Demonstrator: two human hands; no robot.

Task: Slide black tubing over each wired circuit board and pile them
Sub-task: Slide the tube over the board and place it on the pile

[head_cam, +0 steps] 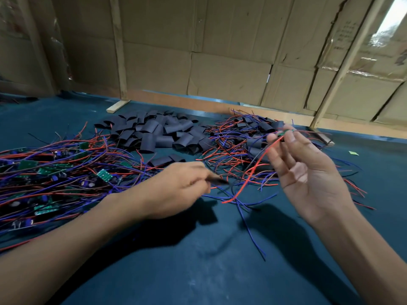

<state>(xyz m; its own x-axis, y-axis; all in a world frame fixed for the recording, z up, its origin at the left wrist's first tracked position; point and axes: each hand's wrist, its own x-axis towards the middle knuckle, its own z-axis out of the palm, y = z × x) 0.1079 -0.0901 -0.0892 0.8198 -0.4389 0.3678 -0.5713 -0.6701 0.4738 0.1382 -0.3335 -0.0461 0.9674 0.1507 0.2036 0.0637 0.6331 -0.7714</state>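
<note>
Our right hand (308, 164) pinches the board (286, 131) at its fingertips, wires hanging toward the tube (217, 180) our left hand (180, 183) pinches, lower left

Bare desk (198, 260) lies open along the near edge. Toward the far edge, three heaps bar passage: wired boards (44, 172) left, black tubing (158, 133) centre, sleeved boards (244, 137) right, backed by cardboard wall (220, 51).

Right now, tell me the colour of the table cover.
Dark teal table cover, seen in the head view.
</note>
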